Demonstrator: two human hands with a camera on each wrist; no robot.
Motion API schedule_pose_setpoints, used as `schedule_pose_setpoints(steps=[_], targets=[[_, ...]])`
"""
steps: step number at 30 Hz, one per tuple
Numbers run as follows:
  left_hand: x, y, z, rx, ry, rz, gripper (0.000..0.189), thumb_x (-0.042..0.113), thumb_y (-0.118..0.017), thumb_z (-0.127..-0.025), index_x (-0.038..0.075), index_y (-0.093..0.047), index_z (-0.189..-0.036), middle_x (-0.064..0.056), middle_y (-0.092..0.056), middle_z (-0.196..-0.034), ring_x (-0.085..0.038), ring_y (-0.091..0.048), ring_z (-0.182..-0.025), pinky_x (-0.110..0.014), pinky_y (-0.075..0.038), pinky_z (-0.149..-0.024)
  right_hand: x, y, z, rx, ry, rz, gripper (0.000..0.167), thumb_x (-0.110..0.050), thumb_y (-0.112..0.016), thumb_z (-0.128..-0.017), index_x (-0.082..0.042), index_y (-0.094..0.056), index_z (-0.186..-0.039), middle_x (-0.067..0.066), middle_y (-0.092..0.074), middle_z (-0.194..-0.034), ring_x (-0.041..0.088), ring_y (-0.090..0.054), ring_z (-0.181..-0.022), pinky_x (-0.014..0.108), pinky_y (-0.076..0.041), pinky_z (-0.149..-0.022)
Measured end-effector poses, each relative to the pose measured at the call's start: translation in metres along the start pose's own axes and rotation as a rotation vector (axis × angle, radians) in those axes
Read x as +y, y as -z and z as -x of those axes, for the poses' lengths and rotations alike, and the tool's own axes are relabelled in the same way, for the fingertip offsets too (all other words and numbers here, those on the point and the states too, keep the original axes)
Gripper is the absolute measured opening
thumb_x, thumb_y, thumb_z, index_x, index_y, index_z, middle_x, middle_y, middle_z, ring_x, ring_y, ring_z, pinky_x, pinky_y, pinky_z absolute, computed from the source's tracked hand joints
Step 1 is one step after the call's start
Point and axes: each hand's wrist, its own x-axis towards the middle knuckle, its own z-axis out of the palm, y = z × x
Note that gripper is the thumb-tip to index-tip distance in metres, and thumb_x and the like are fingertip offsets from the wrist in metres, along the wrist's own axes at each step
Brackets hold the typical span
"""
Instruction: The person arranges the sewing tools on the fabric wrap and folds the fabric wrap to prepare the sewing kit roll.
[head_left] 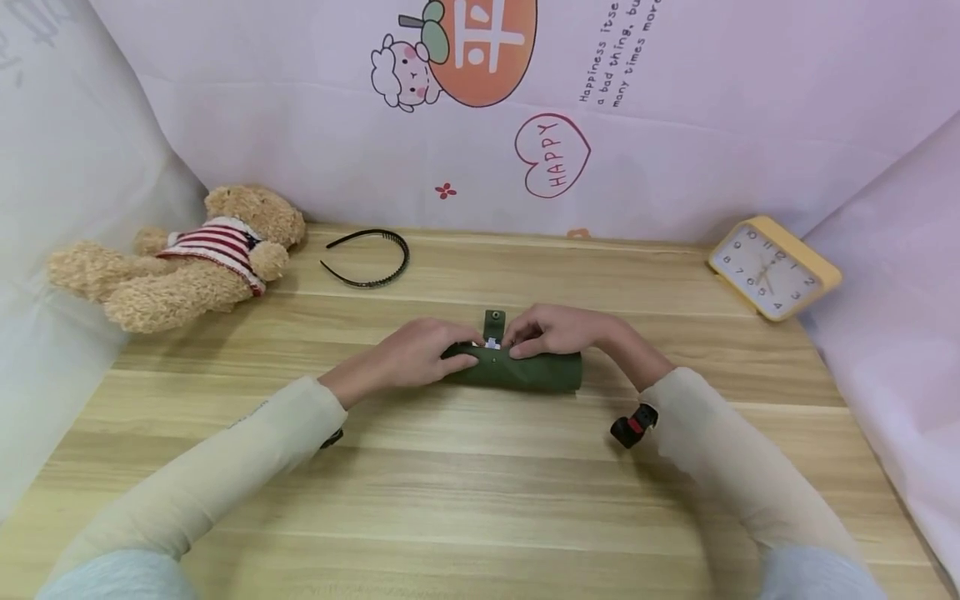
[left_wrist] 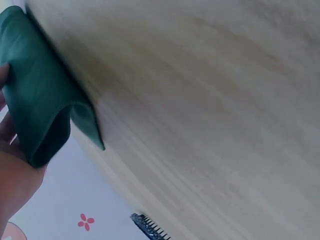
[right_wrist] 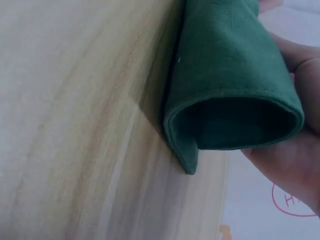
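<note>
A dark green fabric pouch (head_left: 536,375), rolled into a tube, lies on the wooden table. At its left half, my left hand (head_left: 416,352) grips the far edge, thumb in front and fingers behind. My right hand (head_left: 558,330) holds the same edge right of the middle. Between the hands a green strap (head_left: 494,322) with a metal snap points away from me. Something small and white (head_left: 492,343) shows at the strap's base; its kind is unclear. The right wrist view looks into the hollow end of the pouch (right_wrist: 230,60), and the left wrist view shows its folded other end (left_wrist: 40,85).
Behind the left arm a teddy bear (head_left: 198,267) in a striped shirt lies on its side. A black toothed headband (head_left: 407,254) rests near the back edge. The yellow-framed clock (head_left: 776,267) stands at the back right. Printed white cloth (head_left: 300,117) hangs behind the table (head_left: 480,500).
</note>
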Motion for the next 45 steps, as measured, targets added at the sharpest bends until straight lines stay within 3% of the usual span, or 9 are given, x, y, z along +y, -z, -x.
schedule_pose_setpoints(steps=[8, 11, 15, 18, 23, 29, 33, 37, 45], targets=[[-0.013, -0.004, -0.001, 0.108, -0.072, -0.073, 0.027, 0.020, -0.070, -0.099, 0.013, -0.075, -0.124, -0.001, -0.069, -0.111, -0.014, -0.063, -0.101, -0.033, -0.052, -0.089, 0.006, -0.002, -0.005, 0.126, -0.014, 0.146, 0.015, -0.014, -0.062, -0.102, -0.007, -0.075, -0.104, -0.001, -0.068, -0.091, 0.016, -0.056, -0.079, 0.034, -0.048, -0.073], [-0.014, -0.006, 0.001, 0.108, -0.101, -0.137, 0.032, 0.028, -0.070, -0.099, 0.013, -0.073, -0.127, -0.003, -0.068, -0.113, -0.017, -0.062, -0.101, -0.034, -0.051, -0.089, 0.007, -0.006, -0.005, 0.160, -0.018, 0.200, 0.014, -0.013, -0.063, -0.102, -0.007, -0.075, -0.103, -0.001, -0.068, -0.090, 0.015, -0.057, -0.078, 0.033, -0.049, -0.072], [-0.014, -0.008, 0.003, 0.087, -0.127, -0.207, 0.046, 0.040, -0.070, -0.097, 0.010, -0.070, -0.131, -0.006, -0.066, -0.118, -0.020, -0.060, -0.106, -0.036, -0.050, -0.092, -0.002, -0.011, -0.003, 0.280, 0.006, 0.371, 0.007, -0.012, -0.068, -0.099, -0.009, -0.075, -0.099, -0.004, -0.066, -0.086, 0.011, -0.056, -0.073, 0.032, -0.049, -0.069], [-0.014, -0.008, 0.003, 0.081, -0.127, -0.222, 0.048, 0.041, -0.070, -0.097, 0.008, -0.069, -0.132, -0.007, -0.066, -0.119, -0.022, -0.060, -0.106, -0.037, -0.050, -0.091, -0.014, -0.015, 0.001, 0.356, 0.030, 0.468, 0.005, -0.013, -0.071, -0.097, -0.011, -0.076, -0.097, -0.005, -0.064, -0.081, 0.010, -0.054, -0.068, 0.031, -0.049, -0.064], [-0.013, -0.007, 0.004, 0.056, -0.104, -0.248, 0.049, 0.041, -0.065, -0.100, 0.006, -0.067, -0.134, -0.008, -0.066, -0.121, -0.023, -0.060, -0.110, -0.038, -0.049, -0.095, -0.025, -0.021, 0.006, 0.323, -0.009, 0.506, 0.013, -0.025, -0.073, -0.097, -0.013, -0.075, -0.095, -0.008, -0.062, -0.077, 0.008, -0.053, -0.065, 0.030, -0.049, -0.062], [-0.012, -0.010, 0.005, 0.042, -0.117, -0.287, 0.052, 0.041, -0.062, -0.102, 0.005, -0.063, -0.139, -0.009, -0.064, -0.127, -0.024, -0.058, -0.117, -0.038, -0.046, -0.102, -0.016, -0.025, 0.007, 0.278, -0.109, 0.445, 0.019, -0.032, -0.071, -0.098, -0.014, -0.073, -0.096, -0.007, -0.063, -0.079, 0.009, -0.055, -0.067, 0.029, -0.049, -0.064], [-0.010, -0.012, 0.004, 0.110, -0.220, -0.319, 0.045, 0.034, -0.067, -0.100, 0.004, -0.066, -0.134, -0.009, -0.063, -0.129, -0.024, -0.056, -0.119, -0.037, -0.045, -0.104, -0.011, -0.026, 0.007, 0.258, -0.134, 0.413, 0.019, -0.033, -0.068, -0.099, -0.014, -0.072, -0.098, -0.006, -0.062, -0.079, 0.010, -0.053, -0.066, 0.029, -0.047, -0.063], [-0.008, -0.014, 0.004, 0.159, -0.296, -0.327, 0.036, 0.026, -0.070, -0.099, 0.002, -0.071, -0.126, -0.008, -0.065, -0.125, -0.021, -0.058, -0.114, -0.031, -0.049, -0.098, -0.011, -0.024, 0.007, 0.282, -0.125, 0.347, 0.016, -0.025, -0.071, -0.098, -0.010, -0.073, -0.102, -0.004, -0.066, -0.081, 0.010, -0.058, -0.069, 0.030, -0.050, -0.065], [-0.011, -0.013, 0.002, 0.126, -0.267, -0.309, 0.034, 0.022, -0.067, -0.101, -0.001, -0.070, -0.126, -0.010, -0.066, -0.121, -0.022, -0.061, -0.109, -0.031, -0.053, -0.092, -0.008, -0.019, -0.001, 0.440, -0.223, -0.029, 0.028, -0.011, -0.071, -0.096, 0.005, -0.067, -0.118, 0.011, -0.072, -0.095, 0.020, -0.070, -0.076, 0.034, -0.059, -0.067]])
